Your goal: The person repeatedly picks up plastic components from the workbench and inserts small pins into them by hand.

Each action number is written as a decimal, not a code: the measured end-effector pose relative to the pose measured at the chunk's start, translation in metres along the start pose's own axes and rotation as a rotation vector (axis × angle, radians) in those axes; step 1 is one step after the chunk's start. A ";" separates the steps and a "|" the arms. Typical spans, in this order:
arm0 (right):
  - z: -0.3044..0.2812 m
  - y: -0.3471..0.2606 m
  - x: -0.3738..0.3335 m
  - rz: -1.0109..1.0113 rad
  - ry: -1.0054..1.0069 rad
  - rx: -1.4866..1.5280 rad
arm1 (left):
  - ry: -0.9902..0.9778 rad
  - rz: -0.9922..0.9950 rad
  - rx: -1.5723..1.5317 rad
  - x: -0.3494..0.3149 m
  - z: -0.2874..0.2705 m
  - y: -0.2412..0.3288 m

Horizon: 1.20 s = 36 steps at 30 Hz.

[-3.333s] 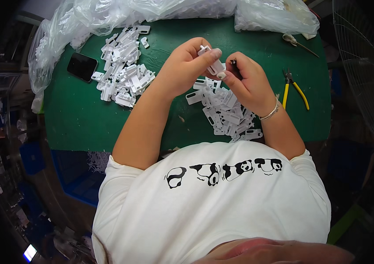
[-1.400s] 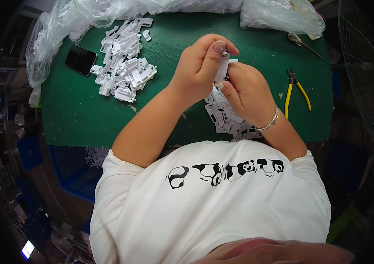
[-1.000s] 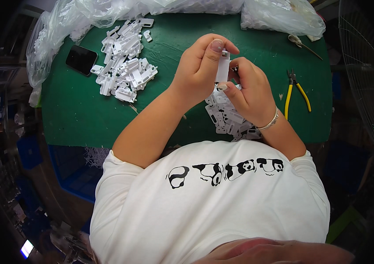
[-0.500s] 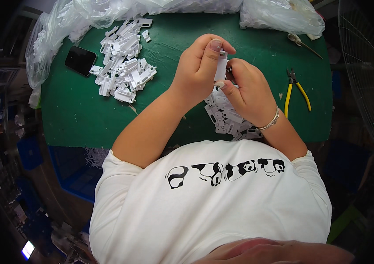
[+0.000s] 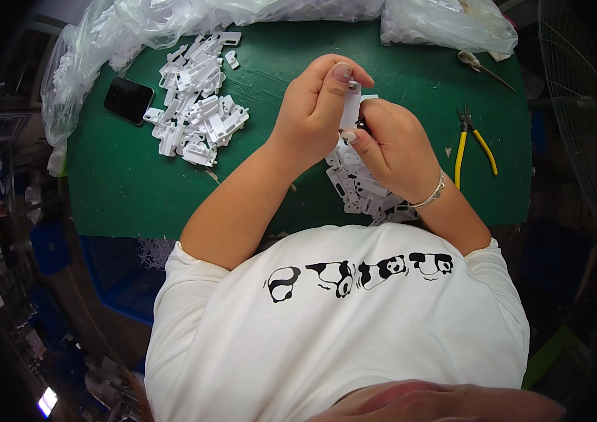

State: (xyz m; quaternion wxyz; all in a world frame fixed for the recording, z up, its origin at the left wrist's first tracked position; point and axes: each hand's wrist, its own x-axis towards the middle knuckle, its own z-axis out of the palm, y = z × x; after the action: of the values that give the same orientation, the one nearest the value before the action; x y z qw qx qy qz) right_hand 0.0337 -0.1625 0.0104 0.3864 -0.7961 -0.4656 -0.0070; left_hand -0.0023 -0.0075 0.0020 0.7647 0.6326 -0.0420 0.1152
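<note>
Between my hands, above the green table (image 5: 270, 190), is a small white plastic part (image 5: 350, 109) with a slot near its upper end. My left hand (image 5: 316, 105) is closed round it, the thumb lying along its top. The thumb and fingers of my right hand (image 5: 400, 144) are bent in at its lower end; my fingers hide whether a second piece is there. Beneath my right hand lies a pile of white plastic pieces (image 5: 355, 184), partly covered by the hand and wrist. To the left is another, larger heap of white plastic parts (image 5: 196, 105).
A black phone (image 5: 128, 99) lies beside the left heap. Yellow-handled cutting pliers (image 5: 467, 144) rest at the right, with a thin pointed tool (image 5: 483, 68) farther back. Clear plastic bags (image 5: 446, 24) line the far edge. A blue crate (image 5: 112, 274) stands below the table at left.
My hands have shifted very slightly to the left with the white part. My right fingers have moved a little against its lower end.
</note>
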 end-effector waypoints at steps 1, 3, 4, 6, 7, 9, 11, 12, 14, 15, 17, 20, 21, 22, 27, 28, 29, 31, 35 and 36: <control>0.001 0.001 0.000 -0.002 0.000 0.000 | 0.001 0.001 0.001 0.000 -0.001 0.000; 0.000 0.001 -0.001 0.019 0.047 0.021 | 0.015 -0.018 -0.004 0.000 -0.002 0.000; -0.002 0.000 -0.001 0.015 0.045 0.023 | 0.018 -0.017 -0.003 0.000 -0.004 0.000; -0.006 -0.001 0.001 0.122 0.112 0.126 | 0.041 0.025 0.038 0.004 -0.010 -0.002; -0.007 0.001 0.000 0.119 0.112 0.128 | 0.044 0.027 0.041 0.006 -0.011 -0.002; -0.010 0.007 -0.003 0.170 0.248 0.149 | 0.009 0.010 0.198 0.009 -0.012 0.000; -0.012 0.011 -0.004 0.165 0.285 0.181 | -0.055 -0.045 0.294 0.008 -0.011 0.003; -0.013 0.014 -0.004 0.194 0.321 0.208 | -0.164 -0.016 0.416 0.006 -0.010 0.001; -0.011 0.018 -0.004 0.205 0.393 0.282 | -0.295 0.044 0.579 0.005 -0.005 0.001; -0.011 0.019 -0.002 0.203 0.395 0.283 | -0.295 0.045 0.582 0.006 -0.006 0.000; -0.010 0.021 -0.001 0.164 0.440 0.289 | -0.576 0.169 0.692 0.008 -0.010 -0.004; -0.010 0.022 -0.003 0.214 0.414 0.320 | -0.535 0.177 0.794 0.013 -0.025 0.004; -0.010 0.022 -0.002 0.213 0.416 0.320 | -0.444 0.198 0.868 0.017 -0.033 0.007; -0.010 0.022 -0.001 0.229 0.404 0.313 | -0.227 0.247 1.033 0.022 -0.047 0.007; -0.008 0.020 0.002 0.245 0.420 0.318 | 0.422 -0.057 1.637 0.029 -0.108 0.009; -0.009 0.019 0.002 0.264 0.417 0.327 | 0.494 -0.246 1.752 0.029 -0.110 0.009; -0.008 0.019 0.002 0.281 0.410 0.340 | 0.499 -0.248 1.753 0.029 -0.109 0.008; -0.007 0.019 0.003 0.271 0.411 0.333 | 0.417 -0.352 1.811 0.033 -0.105 0.005; -0.008 0.020 0.004 0.275 0.417 0.330 | 0.427 -0.389 1.812 0.040 -0.101 0.001; -0.008 0.019 0.004 0.276 0.421 0.329 | 0.419 -0.380 1.821 0.041 -0.101 -0.001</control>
State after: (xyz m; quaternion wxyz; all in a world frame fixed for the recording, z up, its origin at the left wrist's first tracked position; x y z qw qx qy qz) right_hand 0.0532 -0.1697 0.0056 0.5958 -0.7595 -0.2573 -0.0438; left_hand 0.0290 0.0959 -0.0100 -0.0238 0.9478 0.3053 0.0883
